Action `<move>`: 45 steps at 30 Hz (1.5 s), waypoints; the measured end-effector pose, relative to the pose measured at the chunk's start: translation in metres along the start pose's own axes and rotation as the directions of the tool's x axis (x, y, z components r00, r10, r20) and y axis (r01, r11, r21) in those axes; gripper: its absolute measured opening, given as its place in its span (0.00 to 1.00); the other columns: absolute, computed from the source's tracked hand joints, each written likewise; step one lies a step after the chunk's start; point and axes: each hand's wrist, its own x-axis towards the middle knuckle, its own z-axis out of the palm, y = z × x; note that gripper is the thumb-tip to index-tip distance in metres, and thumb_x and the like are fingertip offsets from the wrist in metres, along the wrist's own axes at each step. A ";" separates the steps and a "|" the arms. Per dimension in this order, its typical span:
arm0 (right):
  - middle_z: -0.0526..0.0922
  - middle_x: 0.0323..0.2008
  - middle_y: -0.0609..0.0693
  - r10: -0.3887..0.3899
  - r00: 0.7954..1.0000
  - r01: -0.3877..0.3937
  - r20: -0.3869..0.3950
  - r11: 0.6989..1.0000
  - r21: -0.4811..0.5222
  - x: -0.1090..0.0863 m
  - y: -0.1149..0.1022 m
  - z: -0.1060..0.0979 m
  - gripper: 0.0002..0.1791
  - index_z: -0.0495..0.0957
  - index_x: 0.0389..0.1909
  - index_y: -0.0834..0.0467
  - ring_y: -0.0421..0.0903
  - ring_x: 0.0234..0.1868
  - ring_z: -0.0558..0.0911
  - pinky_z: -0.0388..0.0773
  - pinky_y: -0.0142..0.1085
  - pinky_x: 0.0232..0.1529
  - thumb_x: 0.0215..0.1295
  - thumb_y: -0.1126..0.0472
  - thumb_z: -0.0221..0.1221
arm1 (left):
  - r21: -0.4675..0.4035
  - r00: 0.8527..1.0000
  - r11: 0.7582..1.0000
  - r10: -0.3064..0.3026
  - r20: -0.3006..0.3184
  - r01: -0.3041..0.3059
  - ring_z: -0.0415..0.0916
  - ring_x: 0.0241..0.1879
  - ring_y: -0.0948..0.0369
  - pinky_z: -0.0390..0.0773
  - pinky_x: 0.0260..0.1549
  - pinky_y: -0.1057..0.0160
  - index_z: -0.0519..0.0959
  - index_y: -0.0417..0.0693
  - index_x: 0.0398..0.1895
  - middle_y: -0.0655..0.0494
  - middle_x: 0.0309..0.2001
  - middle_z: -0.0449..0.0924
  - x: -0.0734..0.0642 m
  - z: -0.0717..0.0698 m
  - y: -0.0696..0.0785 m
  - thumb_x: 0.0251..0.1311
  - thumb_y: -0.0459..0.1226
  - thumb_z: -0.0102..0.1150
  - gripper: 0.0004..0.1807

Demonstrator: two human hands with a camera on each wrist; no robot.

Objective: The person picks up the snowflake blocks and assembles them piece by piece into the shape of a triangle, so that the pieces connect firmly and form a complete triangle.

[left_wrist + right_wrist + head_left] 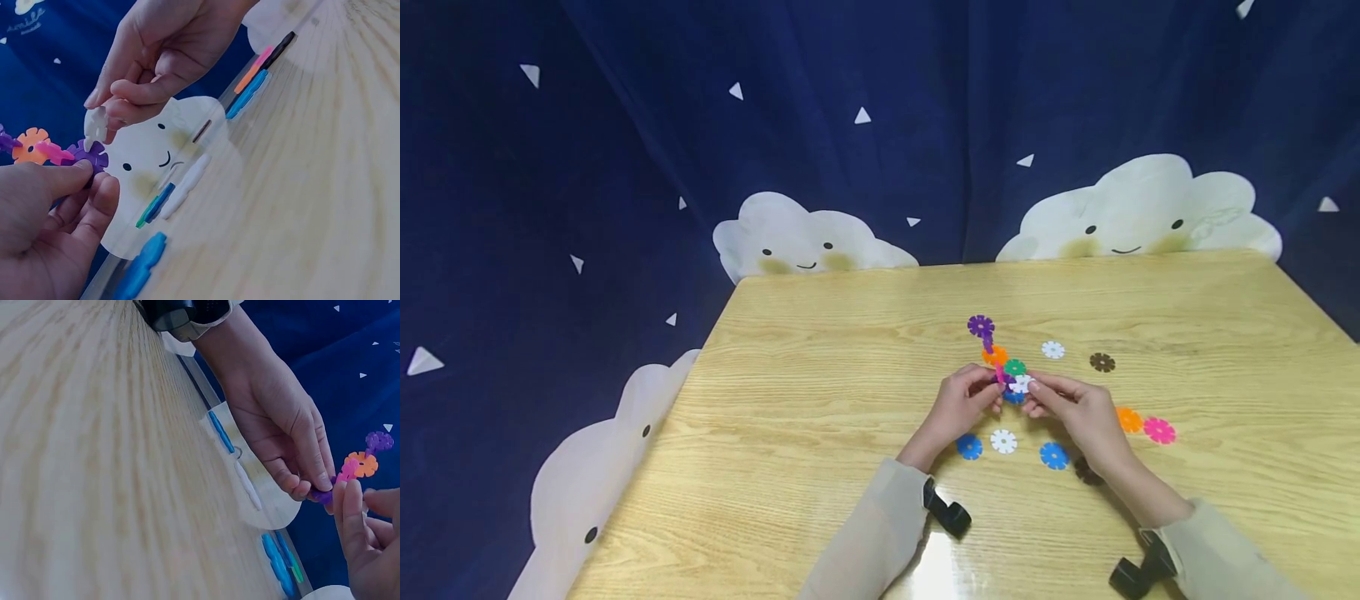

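Note:
My left hand pinches the purple disc at the near end of a chain of notched plastic flower discs. From it the chain runs through a pink disc and an orange disc to further purple ones, the farthest a purple disc. A white notched disc is pinched between thumb and fingers of my right hand. The white disc stands on edge against the purple disc's rim; whether their slots interlock I cannot tell. In the right wrist view, fingers hide the white disc.
Loose discs lie on the wooden table: a green disc and blue disc beneath the hands, white discs, blue discs, brown discs, an orange disc and a pink disc. A dark blue curtain hangs behind.

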 end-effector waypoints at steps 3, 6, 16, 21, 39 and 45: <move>0.89 0.30 0.45 -0.002 1.000 0.002 0.004 1.000 0.003 0.000 0.000 0.000 0.29 0.73 0.61 0.69 0.39 0.32 0.87 0.84 0.28 0.40 0.69 0.52 0.59 | -0.034 1.000 0.999 -0.024 0.013 0.025 0.83 0.34 0.54 0.83 0.35 0.70 0.80 0.32 0.47 0.42 0.41 0.79 0.000 0.000 0.001 0.67 0.31 0.56 0.11; 0.89 0.30 0.43 0.005 1.000 -0.005 -0.008 1.000 -0.004 0.000 0.001 0.002 0.29 0.73 0.61 0.68 0.38 0.30 0.86 0.83 0.26 0.38 0.68 0.51 0.60 | -0.057 0.999 0.998 -0.040 0.032 0.042 0.82 0.33 0.58 0.83 0.35 0.70 0.79 0.32 0.49 0.42 0.42 0.78 -0.001 0.001 0.002 0.68 0.30 0.54 0.11; 0.88 0.26 0.45 0.012 0.998 -0.008 -0.056 0.997 0.077 0.001 0.004 0.009 0.29 0.73 0.58 0.73 0.35 0.24 0.83 0.81 0.26 0.30 0.66 0.54 0.62 | -0.105 0.987 0.989 -0.087 0.133 0.101 0.70 0.33 0.70 0.73 0.32 0.76 0.75 0.37 0.54 0.56 0.43 0.71 -0.001 0.001 0.005 0.67 0.39 0.57 0.17; 0.88 0.26 0.45 0.022 0.998 -0.019 -0.060 0.999 0.051 0.000 0.004 0.011 0.29 0.74 0.58 0.72 0.34 0.24 0.82 0.82 0.27 0.29 0.67 0.52 0.61 | -0.106 0.990 0.991 -0.068 0.122 0.081 0.69 0.35 0.69 0.72 0.34 0.77 0.77 0.40 0.55 0.54 0.46 0.73 -0.001 0.002 0.004 0.66 0.40 0.60 0.18; 0.83 0.30 0.51 -0.376 0.915 0.260 -0.146 0.825 -0.501 -0.008 0.016 -0.029 0.12 0.84 0.44 0.64 0.25 0.26 0.74 0.74 0.20 0.24 0.60 0.64 0.66 | -0.097 0.996 0.993 -0.065 0.069 0.072 0.69 0.32 0.70 0.72 0.30 0.76 0.78 0.41 0.53 0.55 0.43 0.72 -0.003 -0.003 0.005 0.64 0.40 0.62 0.18; 0.80 0.29 0.53 -0.487 0.866 0.316 -0.116 0.712 -0.627 -0.014 0.028 -0.056 0.14 0.84 0.41 0.65 0.21 0.27 0.68 0.68 0.15 0.26 0.52 0.69 0.70 | -0.082 0.996 0.994 -0.070 0.053 0.074 0.67 0.30 0.69 0.71 0.28 0.76 0.78 0.42 0.54 0.57 0.40 0.71 -0.002 -0.006 0.001 0.63 0.40 0.63 0.18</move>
